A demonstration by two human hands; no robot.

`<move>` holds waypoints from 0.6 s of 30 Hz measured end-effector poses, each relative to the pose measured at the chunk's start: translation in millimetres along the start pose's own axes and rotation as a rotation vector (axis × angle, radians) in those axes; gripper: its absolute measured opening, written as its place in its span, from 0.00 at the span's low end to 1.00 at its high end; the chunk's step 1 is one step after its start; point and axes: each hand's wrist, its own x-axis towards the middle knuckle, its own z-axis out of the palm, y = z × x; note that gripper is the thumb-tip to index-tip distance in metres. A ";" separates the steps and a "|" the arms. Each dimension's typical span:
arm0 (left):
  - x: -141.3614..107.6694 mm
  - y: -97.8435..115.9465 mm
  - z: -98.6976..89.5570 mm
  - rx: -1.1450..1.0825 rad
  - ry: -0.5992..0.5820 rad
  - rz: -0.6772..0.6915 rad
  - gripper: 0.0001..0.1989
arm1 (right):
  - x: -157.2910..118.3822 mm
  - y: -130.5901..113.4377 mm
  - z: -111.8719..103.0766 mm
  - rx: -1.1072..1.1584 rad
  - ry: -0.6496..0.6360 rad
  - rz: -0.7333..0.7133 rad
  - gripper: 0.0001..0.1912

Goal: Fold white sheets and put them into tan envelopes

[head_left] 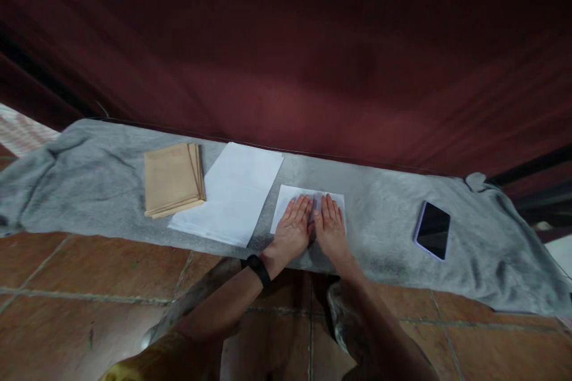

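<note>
A folded white sheet of paper (280, 205) lies on the grey cloth, with both hands pressed flat on it. My left hand (294, 223) covers its left and middle part, fingers stretched out and pointing away from me. Close beside it, my right hand (330, 226) rests on the right part, fingers also extended, thumb toward the left hand. The palms hide much of the paper. To the left is a stack of larger white sheets (236, 190), and brown envelopes (172, 178) overlap its left edge.
A grey cloth (375, 208) covers the long narrow surface. A phone (432, 230) with a purple case lies on the right. Dark red fabric (286, 95) hangs along the back edge. Orange floor tiles (111, 268) show in front, and my legs are under my arms.
</note>
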 end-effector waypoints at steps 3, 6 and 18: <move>-1.6 4.6 2.3 0.027 -0.032 0.064 0.31 | -0.2 -12.0 1.5 0.013 -0.083 -0.053 0.29; -1.3 5.1 3.0 0.054 -0.052 0.079 0.32 | -0.8 -15.3 1.6 -0.013 -0.124 -0.053 0.29; 0.1 -1.8 4.9 0.009 -0.082 0.082 0.29 | 1.3 -4.3 -2.6 -0.069 -0.099 -0.099 0.27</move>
